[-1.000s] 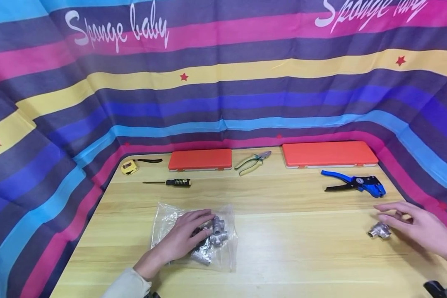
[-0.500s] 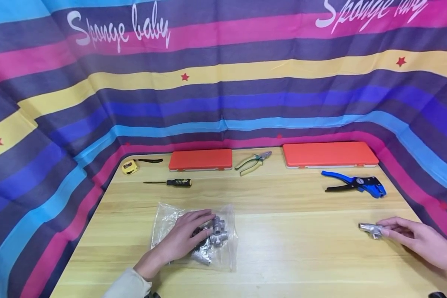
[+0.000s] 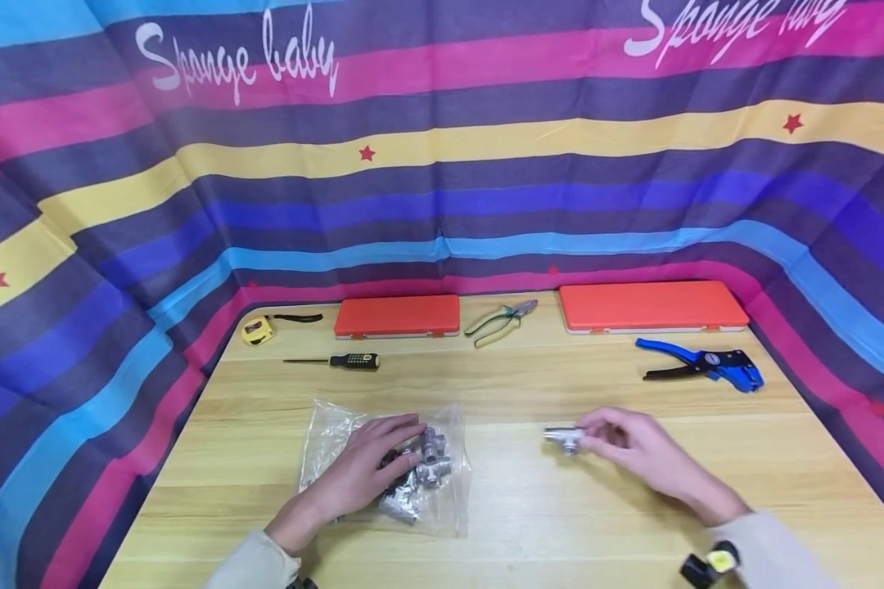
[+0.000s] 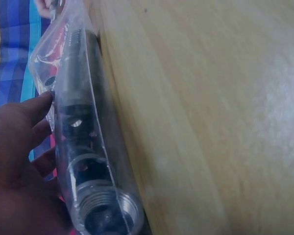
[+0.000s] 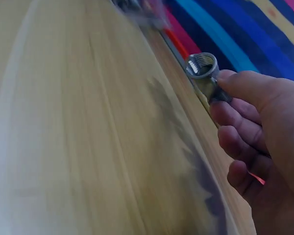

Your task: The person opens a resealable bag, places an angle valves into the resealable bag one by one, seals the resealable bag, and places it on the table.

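Observation:
My right hand (image 3: 629, 446) pinches a shiny metal tee pipe fitting (image 3: 563, 438) by one end, a little above the table. In the right wrist view the threaded mouth of the tee pipe fitting (image 5: 202, 65) shows past the thumb and forefinger. My left hand (image 3: 364, 466) rests on a clear plastic bag (image 3: 453, 511) with several metal fittings (image 3: 433, 466) inside, some hidden under the palm. Seen from the left wrist, the fingers lie against the side of the bag (image 4: 71, 63), near a threaded fitting end (image 4: 108, 210).
Along the back stand two red cases (image 3: 396, 316) (image 3: 651, 305), with pliers (image 3: 502, 321) between them. A tape measure (image 3: 258, 330) and a screwdriver (image 3: 339, 361) lie at the back left. Blue wire strippers (image 3: 707, 362) lie at the right. A striped cloth (image 3: 486, 196) surrounds the table.
My right hand took hold of the tee fitting at the right side and carried it left toward the middle of the table. My left hand has stayed on the bag.

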`<state>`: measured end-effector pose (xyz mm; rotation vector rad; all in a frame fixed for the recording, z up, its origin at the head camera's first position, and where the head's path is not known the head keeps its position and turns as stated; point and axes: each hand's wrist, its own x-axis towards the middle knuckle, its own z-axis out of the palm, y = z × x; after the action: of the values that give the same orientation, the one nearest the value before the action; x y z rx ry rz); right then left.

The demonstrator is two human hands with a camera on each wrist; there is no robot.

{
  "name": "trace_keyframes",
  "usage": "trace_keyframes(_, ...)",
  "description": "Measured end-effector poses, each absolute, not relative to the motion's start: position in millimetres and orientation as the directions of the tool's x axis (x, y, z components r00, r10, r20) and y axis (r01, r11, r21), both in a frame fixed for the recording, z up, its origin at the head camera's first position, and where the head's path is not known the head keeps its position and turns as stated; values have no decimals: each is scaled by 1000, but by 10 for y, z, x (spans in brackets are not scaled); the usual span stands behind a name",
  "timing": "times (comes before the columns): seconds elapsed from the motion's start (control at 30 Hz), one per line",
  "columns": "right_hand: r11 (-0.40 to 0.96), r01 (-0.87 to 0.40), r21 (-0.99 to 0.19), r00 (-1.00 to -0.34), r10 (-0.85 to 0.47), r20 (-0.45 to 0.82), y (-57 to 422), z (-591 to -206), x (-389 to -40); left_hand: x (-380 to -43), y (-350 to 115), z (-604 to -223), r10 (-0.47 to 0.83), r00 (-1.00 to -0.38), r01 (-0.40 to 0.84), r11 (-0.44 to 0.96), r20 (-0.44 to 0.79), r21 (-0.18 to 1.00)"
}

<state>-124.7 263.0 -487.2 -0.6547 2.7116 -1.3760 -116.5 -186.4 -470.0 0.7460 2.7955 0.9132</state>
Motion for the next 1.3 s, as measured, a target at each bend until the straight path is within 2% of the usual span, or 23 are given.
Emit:
trace_keyframes(0.3,428,-417,-802,-825,-549,136,1386,-4960,-1463,-1149,-1858,-4704,488,-871,424,696,52,579)
trace_keyframes(0.57,469,-517,-716,-798,-566,206,752,-4982,-1479,-1152,-1885,-4687,469,-882,407,703,50,583)
trace_keyframes(0.7,452,-486,-748,-813,-549,196,722,-4957,-1477,-1159,-1891,-4684,467,-883,398,703,39,590)
trace_keyframes(0.97,362,-338,-868,-855,-505,122,1027,-4886,-1430,-1155,-1898,-4664,468,-883,398,707,35,584)
trace_keyframes(1.3,354,-248,-902,-809,-588,-8,976,-4787,-971,-1229,-1856,-4664,471,-882,399,715,26,574)
